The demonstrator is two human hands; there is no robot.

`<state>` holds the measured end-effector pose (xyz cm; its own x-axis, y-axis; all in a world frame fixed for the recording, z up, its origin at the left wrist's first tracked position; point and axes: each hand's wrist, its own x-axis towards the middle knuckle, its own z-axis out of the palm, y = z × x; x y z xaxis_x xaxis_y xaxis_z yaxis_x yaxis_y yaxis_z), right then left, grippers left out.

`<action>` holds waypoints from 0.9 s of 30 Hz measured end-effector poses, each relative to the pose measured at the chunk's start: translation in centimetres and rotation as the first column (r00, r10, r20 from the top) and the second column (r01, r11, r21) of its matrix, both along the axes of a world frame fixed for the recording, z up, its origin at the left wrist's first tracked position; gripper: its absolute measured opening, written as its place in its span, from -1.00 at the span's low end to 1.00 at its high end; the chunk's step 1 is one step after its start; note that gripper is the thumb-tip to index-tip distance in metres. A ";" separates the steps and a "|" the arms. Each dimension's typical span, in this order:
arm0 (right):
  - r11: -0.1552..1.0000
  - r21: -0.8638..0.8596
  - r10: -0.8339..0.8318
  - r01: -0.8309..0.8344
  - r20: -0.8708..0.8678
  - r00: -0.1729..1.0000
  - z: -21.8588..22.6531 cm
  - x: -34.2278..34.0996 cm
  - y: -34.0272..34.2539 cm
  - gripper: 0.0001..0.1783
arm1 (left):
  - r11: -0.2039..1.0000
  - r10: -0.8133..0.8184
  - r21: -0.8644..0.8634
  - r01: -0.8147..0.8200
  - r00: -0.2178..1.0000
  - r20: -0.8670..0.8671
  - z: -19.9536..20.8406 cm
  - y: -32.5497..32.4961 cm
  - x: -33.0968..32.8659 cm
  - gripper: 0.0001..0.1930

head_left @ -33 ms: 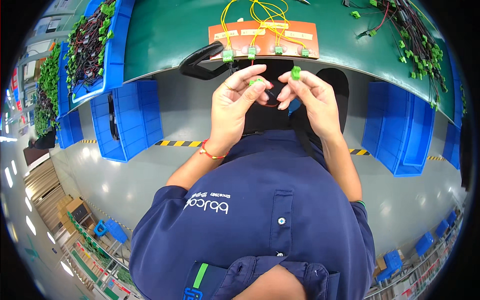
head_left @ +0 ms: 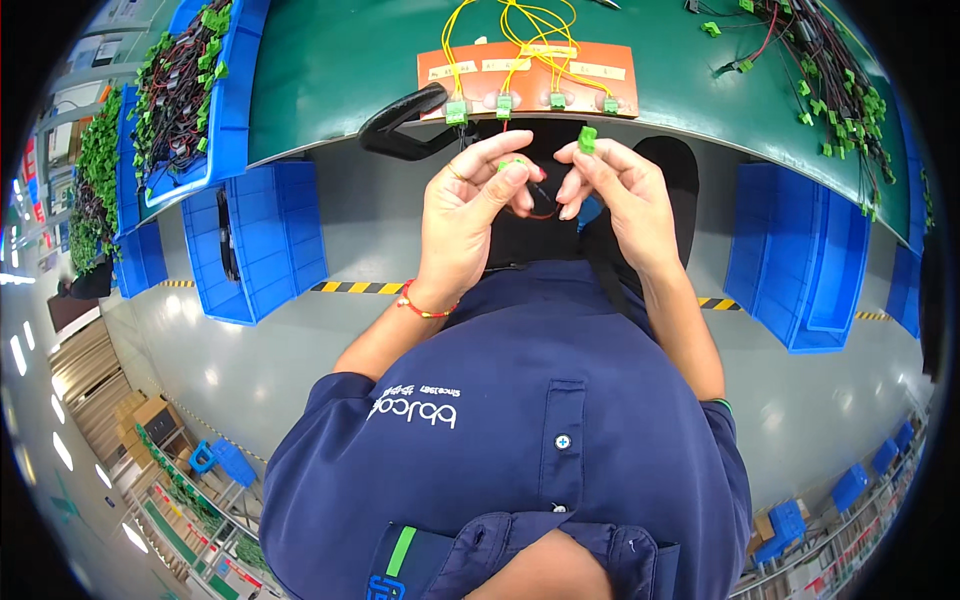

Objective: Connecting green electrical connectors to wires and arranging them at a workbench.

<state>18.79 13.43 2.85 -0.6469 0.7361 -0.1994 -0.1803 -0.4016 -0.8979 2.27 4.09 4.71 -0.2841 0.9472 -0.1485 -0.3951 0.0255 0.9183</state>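
My left hand [head_left: 462, 200] pinches a small green connector [head_left: 509, 164] between thumb and forefinger, most of it hidden by the fingertips. A second green connector [head_left: 588, 140] stands upright between the thumb and fingertips of my right hand [head_left: 628, 196]. The hands are slightly apart, in front of the bench edge. A thin dark and red lead [head_left: 543, 200] shows in the gap between them. Just beyond, an orange-brown board [head_left: 528, 72] at the bench edge carries a row of several green terminal blocks [head_left: 504, 104] with yellow wires [head_left: 520, 22] attached.
A black handle-like bar [head_left: 392, 128] juts out at the bench edge. Black-and-green wire leads fill a blue bin [head_left: 235, 100] at left; more leads [head_left: 845, 110] lie on the green bench [head_left: 330, 70] at right. Blue crates [head_left: 255, 240] stand below.
The connector in my right hand has shifted slightly up and left, tilting a little. My left hand is almost unmoved.
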 end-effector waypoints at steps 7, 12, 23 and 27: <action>0.994 -0.111 -0.009 0.011 0.023 1.000 -0.8 -1.8 1.2 -0.69 | 0.975 -0.189 -0.073 0.209 0.957 0.219 -0.1 -0.8 -0.3 -0.71; 0.989 -0.149 0.008 -0.013 -0.030 1.000 -0.3 -1.9 1.8 -0.67 | 0.985 -0.143 -0.060 0.159 0.967 0.211 0.0 -1.1 0.1 -0.68; 0.995 0.096 -0.043 0.037 0.059 0.997 -1.4 -2.2 1.3 -0.68 | 0.985 -0.160 -0.041 0.165 0.982 0.105 0.0 -1.0 0.0 -0.64; 0.996 0.080 -0.041 0.038 0.035 0.999 -1.5 -2.3 1.4 -0.67 | 0.981 -0.192 -0.023 0.191 0.981 -0.033 -0.1 -0.9 0.6 -0.69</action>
